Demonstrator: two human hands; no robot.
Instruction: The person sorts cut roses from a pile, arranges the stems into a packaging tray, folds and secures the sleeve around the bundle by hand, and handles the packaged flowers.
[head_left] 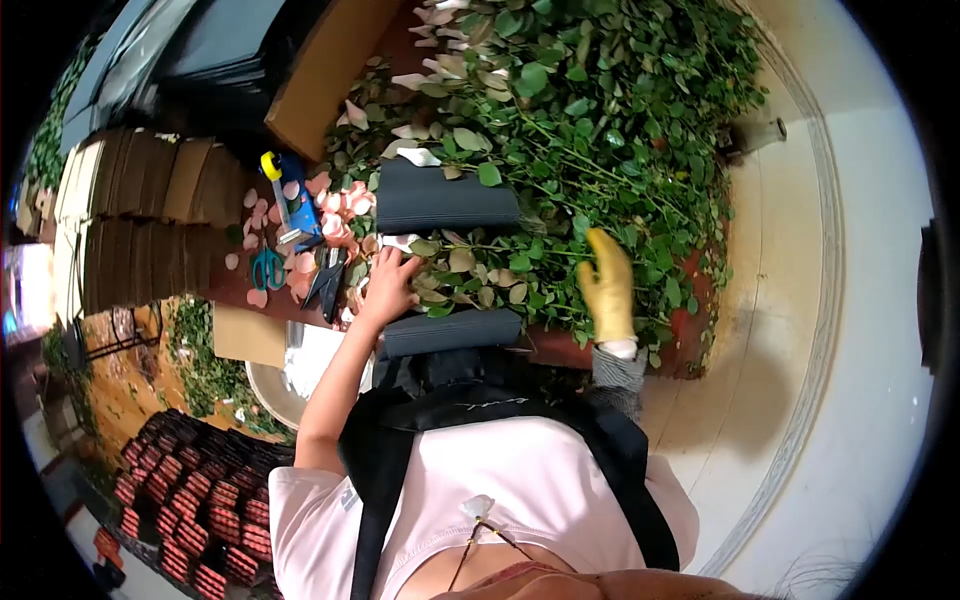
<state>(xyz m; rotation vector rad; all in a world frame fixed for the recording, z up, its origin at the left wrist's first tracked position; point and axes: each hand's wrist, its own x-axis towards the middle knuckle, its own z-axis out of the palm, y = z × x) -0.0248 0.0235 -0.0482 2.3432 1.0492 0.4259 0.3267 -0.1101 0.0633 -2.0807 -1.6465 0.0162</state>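
My bare left hand (388,288) reaches over the table with its fingers stretched out and slightly apart. Its fingertips are by a pale rose bud (399,242) at the left end of some leafy rose stems (470,272). These stems lie between two dark corrugated cardboard flaps, an upper one (447,198) and a lower one (452,332). In a yellow glove, my right hand (607,285) is at the stems' right end, thumb and fingers apart among the leaves. Whether its fingers touch a stem is unclear.
A big heap of green rose stems (620,120) fills the table's far side. Left lie black-handled clippers (325,285), teal scissors (267,268), a blue-and-yellow tool (290,200) and pink petals (345,205). Cardboard stacks (150,220) stand further left; a white bin (270,385) sits below.
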